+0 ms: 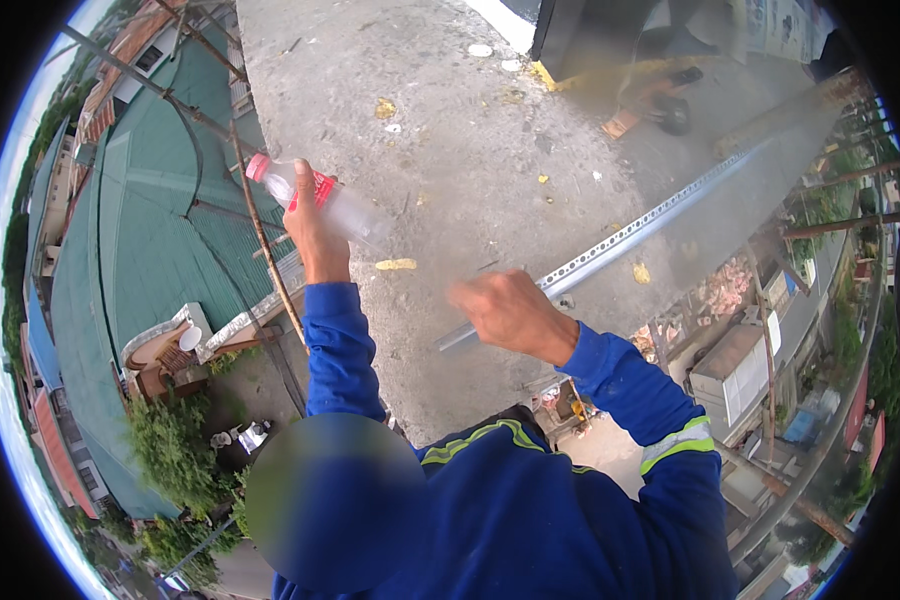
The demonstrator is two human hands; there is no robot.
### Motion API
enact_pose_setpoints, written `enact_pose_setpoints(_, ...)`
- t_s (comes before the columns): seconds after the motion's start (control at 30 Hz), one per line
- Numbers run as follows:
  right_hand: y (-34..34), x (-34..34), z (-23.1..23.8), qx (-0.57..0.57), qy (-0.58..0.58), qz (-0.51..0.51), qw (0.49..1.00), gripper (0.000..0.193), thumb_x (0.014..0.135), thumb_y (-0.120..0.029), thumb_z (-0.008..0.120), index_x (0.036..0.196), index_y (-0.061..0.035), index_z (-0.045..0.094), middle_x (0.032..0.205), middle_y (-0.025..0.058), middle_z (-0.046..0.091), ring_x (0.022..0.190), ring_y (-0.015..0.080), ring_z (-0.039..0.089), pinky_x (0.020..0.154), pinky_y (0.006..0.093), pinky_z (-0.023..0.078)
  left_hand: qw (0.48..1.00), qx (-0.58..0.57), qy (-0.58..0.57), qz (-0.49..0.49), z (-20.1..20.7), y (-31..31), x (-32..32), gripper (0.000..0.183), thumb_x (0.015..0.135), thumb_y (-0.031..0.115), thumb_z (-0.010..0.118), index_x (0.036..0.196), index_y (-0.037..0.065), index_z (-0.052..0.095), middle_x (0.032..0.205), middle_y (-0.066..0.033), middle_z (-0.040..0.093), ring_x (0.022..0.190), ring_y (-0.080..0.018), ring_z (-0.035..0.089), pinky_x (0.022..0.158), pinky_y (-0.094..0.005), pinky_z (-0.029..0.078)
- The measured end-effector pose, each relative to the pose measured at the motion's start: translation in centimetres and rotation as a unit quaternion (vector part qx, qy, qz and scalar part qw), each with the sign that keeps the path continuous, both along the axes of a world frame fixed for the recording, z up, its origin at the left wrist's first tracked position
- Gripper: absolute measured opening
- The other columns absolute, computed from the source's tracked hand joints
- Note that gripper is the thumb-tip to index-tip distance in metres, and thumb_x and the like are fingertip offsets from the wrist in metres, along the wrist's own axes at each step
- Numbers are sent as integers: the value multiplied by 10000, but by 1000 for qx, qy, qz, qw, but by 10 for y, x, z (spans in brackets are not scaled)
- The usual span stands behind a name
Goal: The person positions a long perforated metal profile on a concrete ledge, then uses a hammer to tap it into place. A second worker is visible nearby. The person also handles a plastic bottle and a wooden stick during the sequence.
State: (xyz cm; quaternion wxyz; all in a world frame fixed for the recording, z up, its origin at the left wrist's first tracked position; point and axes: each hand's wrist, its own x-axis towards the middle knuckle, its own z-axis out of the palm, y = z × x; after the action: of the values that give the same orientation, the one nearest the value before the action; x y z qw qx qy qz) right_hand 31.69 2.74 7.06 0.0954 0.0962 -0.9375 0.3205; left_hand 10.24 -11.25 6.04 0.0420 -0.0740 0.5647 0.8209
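Head view: a clear plastic bottle (358, 214) is held in the left grip (315, 228), which is wrapped around its middle, partly over the red label (323, 190). The bottle is tilted, with its pinkish-red cap (258, 167) pointed up and to the left of that grip and its base turned toward the right.

The right grip (515, 315) is held lower and to the right, well apart from the bottle, with its fingers curled inward. Its fingertips are blurred, so whether anything is pinched there cannot be told.

Part of a perforated metal strip (650, 220) is hidden by the right grip; whether it is touched cannot be told. Beyond that grip the strip is extended to the upper right across the concrete slab (450, 130).

Just below and right of the left grip, a yellowish scrap (396, 264) is seen on the slab. To that grip's left, a slanting pole (259, 215) is set before a green roof (150, 220). Both forearms are covered by blue sleeves (338, 345).
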Motion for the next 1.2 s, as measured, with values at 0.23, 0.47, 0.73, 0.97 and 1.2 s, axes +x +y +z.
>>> enact_pose_setpoints(0.23,14,-1,-5,8,-4,-37,999,97,772,-22,573,725,-46,491,609,145,553,569,349,595,497,444,455,993,107,-14,42,-11,2,-9,324,837,303,717,969,45,574,827,-45,604,735,-191,629,673,-348,516)
enact_pose_setpoints(0.47,30,1,-13,45,-31,-35,998,75,791,-23,575,750,-49,517,624,144,563,595,345,606,512,435,462,946,301,-119,5,-15,-12,-16,281,843,250,721,986,65,566,890,-61,631,786,-214,637,697,-352,525)
enact_pose_setpoints(0.73,35,-7,-4,56,-75,20,995,43,806,-60,587,815,-49,628,691,152,618,625,344,619,539,421,482,975,-14,146,164,-26,-6,-23,489,761,170,816,1118,18,517,965,-81,619,819,-161,621,723,-321,533)
enact_pose_setpoints(0.97,56,-18,-15,-93,-108,-35,989,138,831,-140,627,801,-6,644,715,178,617,660,366,613,632,426,473,958,-100,212,166,-6,-15,-8,483,775,219,811,1089,14,506,975,-84,620,843,-155,626,706,-293,534)
enact_pose_setpoints(1.2,168,-38,-56,176,-191,-471,843,207,832,-188,662,819,18,643,850,205,652,828,386,657,749,458,516,973,-61,213,69,7,-25,6,509,813,313,772,1135,23,506,943,-83,609,823,-169,637,719,-310,539)
